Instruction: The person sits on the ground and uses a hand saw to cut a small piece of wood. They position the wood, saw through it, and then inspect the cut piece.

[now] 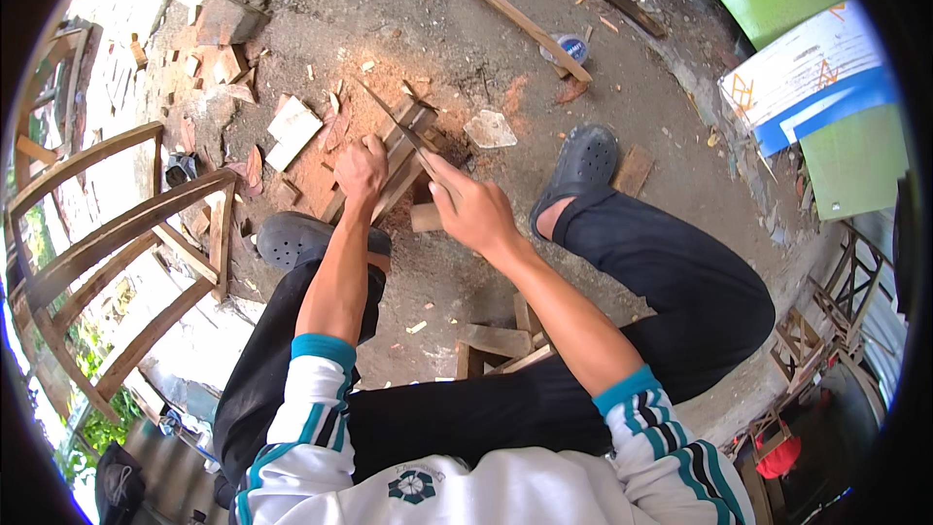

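Observation:
My right hand [478, 219] is closed round the near end of a narrow hand saw [397, 122], seen nearly edge-on. Its thin blade slants away to the upper left across some wood. My left hand [362, 170] is a closed fist on the left side of this wooden piece [406, 141], and its fingertips are hidden. Other short lengths of wood lie under and beside the piece, between my feet; how they join is hard to tell. Orange sawdust [362, 68] covers the ground around the blade's far end.
Wooden chair-like frames [126, 233] stand at the left. Offcuts [293, 126] and a block [634, 169] lie on the ground. A long curved plank [486, 0] rests beyond, by a round plastic tub [569, 51]. Painted boards [816, 78] lean at the right.

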Tool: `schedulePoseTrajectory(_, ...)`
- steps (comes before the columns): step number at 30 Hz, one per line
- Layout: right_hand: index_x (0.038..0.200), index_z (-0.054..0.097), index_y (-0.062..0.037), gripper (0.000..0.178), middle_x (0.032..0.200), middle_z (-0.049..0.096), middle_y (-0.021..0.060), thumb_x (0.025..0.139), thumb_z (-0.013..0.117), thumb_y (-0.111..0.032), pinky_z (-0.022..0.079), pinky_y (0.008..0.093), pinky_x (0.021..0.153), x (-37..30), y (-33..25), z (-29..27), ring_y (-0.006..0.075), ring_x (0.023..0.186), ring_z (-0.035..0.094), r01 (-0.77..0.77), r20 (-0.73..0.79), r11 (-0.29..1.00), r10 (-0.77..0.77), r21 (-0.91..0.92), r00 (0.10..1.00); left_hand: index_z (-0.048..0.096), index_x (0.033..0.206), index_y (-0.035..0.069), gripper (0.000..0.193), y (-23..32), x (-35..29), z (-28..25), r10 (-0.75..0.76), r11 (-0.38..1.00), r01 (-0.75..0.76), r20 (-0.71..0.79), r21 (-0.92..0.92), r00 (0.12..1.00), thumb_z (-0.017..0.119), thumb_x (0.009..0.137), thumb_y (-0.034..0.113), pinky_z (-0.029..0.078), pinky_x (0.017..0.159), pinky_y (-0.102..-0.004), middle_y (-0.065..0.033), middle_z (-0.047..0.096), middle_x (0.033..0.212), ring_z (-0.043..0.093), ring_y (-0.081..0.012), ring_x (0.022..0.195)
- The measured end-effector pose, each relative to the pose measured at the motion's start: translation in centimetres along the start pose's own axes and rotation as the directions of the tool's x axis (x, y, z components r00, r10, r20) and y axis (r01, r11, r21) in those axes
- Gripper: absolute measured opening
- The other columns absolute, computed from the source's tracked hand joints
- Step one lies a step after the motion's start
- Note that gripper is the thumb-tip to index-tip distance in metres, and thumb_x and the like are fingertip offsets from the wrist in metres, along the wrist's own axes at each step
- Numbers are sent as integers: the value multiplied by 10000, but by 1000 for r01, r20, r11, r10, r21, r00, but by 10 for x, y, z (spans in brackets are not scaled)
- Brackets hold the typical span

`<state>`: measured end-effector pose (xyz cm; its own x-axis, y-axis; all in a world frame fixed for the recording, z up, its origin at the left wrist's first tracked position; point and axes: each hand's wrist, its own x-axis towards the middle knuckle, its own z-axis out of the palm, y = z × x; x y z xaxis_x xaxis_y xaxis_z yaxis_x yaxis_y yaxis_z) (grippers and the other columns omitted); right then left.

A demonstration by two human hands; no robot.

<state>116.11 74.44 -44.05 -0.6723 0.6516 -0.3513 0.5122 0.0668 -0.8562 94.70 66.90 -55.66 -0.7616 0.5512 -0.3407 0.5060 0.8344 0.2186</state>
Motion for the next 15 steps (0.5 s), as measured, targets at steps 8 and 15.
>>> schedulePoseTrajectory(8, 1384, 601, -131, 420, 843, 727, 225, 978, 586, -240, 594, 459, 668, -14, 1, -24, 393, 764, 719, 57, -29, 998, -57, 4, 998, 737, 966, -27, 544, 7, -2, -5, -49, 999, 49, 17, 1, 999, 411, 964, 408, 526, 830, -556, -354, 675, 887, 685, -507, 864)
schedulePoseTrajectory(15, 1474, 510, -148, 493, 1243, 671, 217, 984, 550, -181, 597, 441, 799, -63, -7, -34, 373, 967, 719, 165, -89, 985, -160, 55, 983, 725, 939, -77, 583, 0, 12, -9, -47, 997, 46, 4, 59, 999, 392, 968, 401, 531, 825, -551, -374, 661, 851, 689, -503, 854)
